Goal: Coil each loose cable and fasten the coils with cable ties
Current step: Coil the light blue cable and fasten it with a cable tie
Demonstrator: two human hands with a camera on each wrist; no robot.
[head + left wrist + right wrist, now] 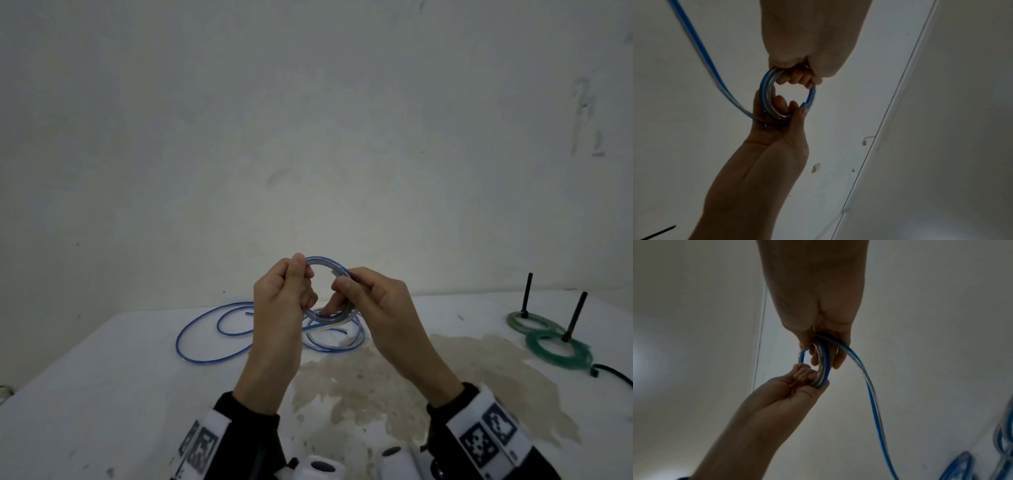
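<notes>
You've got a white counter (102,394) in front of you against a plain pale wall (308,120), and there's a big brownish stain (394,383) spread across the counter right under your arms. The blue cable (191,337) lies in loose loops on the counter, back and to the left of your hands, with more loops bunched just behind them. Off to the right sit two green coils (559,349), one overlapping the other, each with a black cable tie (576,317) sticking up from it. Both of your hands are up above the counter holding a small coil (325,263) wound from that blue cable. Your left hand (284,301) has its fingers curled round the coil's left side, thumb up on top. Your right hand (373,301) pinches the right side, where the cut end of the cable pokes out by your thumb. From the wrist views the coil (766,95) shows a few turns stacked together, and a free length of cable (871,394) trails out of your right hand down toward the loops on the counter.
</notes>
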